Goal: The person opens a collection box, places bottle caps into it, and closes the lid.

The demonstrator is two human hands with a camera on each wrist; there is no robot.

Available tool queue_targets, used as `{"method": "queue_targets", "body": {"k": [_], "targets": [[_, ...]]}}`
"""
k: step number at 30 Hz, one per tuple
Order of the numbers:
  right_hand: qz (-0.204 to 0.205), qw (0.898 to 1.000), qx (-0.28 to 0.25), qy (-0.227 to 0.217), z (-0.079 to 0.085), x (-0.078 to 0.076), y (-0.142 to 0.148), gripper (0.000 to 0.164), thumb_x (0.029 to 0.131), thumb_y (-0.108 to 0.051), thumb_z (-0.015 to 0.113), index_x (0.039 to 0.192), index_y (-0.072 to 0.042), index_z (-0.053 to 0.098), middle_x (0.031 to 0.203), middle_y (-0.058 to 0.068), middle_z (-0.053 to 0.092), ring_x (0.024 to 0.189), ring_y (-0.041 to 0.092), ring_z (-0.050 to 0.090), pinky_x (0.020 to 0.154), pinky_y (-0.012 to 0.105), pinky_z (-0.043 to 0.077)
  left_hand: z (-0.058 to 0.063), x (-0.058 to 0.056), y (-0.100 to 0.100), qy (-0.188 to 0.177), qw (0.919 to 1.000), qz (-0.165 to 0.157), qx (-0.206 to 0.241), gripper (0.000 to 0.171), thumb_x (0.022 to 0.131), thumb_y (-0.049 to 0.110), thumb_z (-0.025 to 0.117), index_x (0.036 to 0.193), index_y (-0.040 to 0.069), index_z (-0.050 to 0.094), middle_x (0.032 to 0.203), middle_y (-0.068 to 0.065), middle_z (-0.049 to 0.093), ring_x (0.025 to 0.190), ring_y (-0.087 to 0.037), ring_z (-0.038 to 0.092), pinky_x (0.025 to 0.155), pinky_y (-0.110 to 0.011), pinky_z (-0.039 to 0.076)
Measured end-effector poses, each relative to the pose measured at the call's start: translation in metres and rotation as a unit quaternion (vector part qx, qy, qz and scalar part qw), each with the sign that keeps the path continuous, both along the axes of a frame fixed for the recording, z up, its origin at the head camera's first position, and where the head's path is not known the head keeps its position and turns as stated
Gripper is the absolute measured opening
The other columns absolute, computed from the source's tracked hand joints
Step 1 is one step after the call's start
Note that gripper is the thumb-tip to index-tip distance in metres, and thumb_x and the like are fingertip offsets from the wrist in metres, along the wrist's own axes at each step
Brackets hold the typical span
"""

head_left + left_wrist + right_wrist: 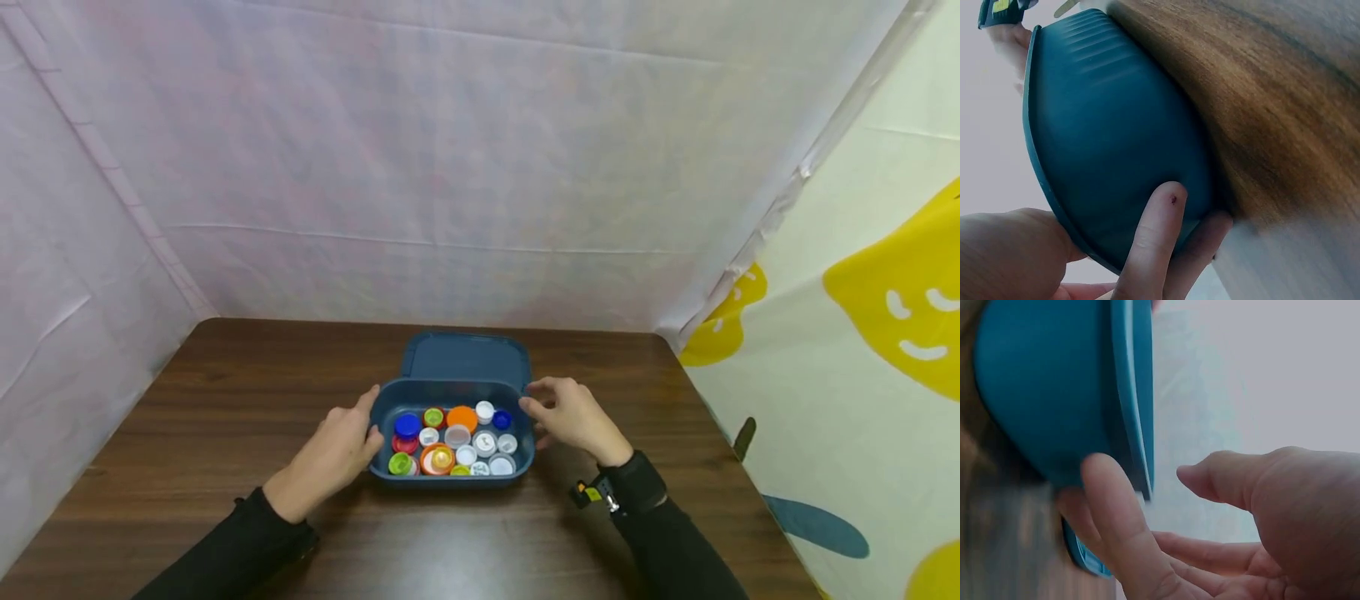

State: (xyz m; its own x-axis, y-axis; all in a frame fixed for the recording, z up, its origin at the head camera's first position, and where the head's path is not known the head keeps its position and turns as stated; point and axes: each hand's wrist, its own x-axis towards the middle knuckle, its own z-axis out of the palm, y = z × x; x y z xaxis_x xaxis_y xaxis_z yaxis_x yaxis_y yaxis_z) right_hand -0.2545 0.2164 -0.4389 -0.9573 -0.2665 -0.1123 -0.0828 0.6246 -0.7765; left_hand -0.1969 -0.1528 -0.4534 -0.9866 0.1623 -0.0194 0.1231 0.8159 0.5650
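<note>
A dark blue plastic lunch box (453, 482) sits on the table with many bottle caps inside. Among them are an orange cap (462, 416), a blue cap (407, 426) and several white ones, such as a white cap (485, 442). My left hand (333, 454) grips the box's left end; in the left wrist view its thumb crosses the rim and its fingers press the outer wall. At the right end is my right hand (573, 421), its fingers at the outer wall. Its thumb (1200, 480) stands apart from the rim in the right wrist view.
Behind the box lies its blue lid (465, 357), flat side up, next to the back rim. The brown wooden table (262, 375) meets a pale cloth wall (435, 167) at its back edge. On the right hangs a cloth with yellow smiling shapes (900, 292).
</note>
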Motion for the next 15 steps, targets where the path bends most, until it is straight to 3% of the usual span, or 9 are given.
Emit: {"method": "queue_targets", "body": {"k": [6, 12, 15], "targets": [[-0.024, 1.000, -0.006, 0.011, -0.002, -0.032, 0.008, 0.045, 0.115, -0.018, 0.074, 0.150, 0.009, 0.069, 0.115, 0.023, 0.087, 0.082, 0.027, 0.087, 0.075, 0.046, 0.075, 0.000, 0.001, -0.001, 0.008, 1.0000, -0.004, 0.000, 0.073, 0.113, 0.008, 0.070, 0.174, -0.013, 0.037, 0.072, -0.005, 0.058, 0.056, -0.012, 0.059, 0.051, -0.025, 0.051], [-0.053, 0.998, 0.030, 0.018, -0.013, -0.065, 0.008, 0.039, 0.113, -0.013, 0.075, 0.144, 0.010, 0.072, 0.112, 0.024, 0.087, 0.080, 0.025, 0.087, 0.072, 0.036, 0.073, -0.002, 0.001, -0.002, 0.022, 0.9997, -0.014, 0.001, 0.073, 0.112, 0.006, 0.070, 0.173, -0.016, 0.037, 0.071, -0.004, 0.059, 0.056, -0.012, 0.058, 0.052, -0.025, 0.050], [-0.063, 0.996, 0.054, 0.030, -0.021, -0.079, 0.007, 0.038, 0.112, -0.012, 0.075, 0.141, 0.011, 0.073, 0.105, 0.024, 0.086, 0.075, 0.023, 0.086, 0.070, 0.033, 0.072, -0.003, 0.001, -0.002, 0.012, 0.9999, -0.012, 0.005, 0.074, 0.112, 0.007, 0.070, 0.174, -0.015, 0.036, 0.071, -0.004, 0.058, 0.056, -0.013, 0.058, 0.052, -0.025, 0.050]]}}
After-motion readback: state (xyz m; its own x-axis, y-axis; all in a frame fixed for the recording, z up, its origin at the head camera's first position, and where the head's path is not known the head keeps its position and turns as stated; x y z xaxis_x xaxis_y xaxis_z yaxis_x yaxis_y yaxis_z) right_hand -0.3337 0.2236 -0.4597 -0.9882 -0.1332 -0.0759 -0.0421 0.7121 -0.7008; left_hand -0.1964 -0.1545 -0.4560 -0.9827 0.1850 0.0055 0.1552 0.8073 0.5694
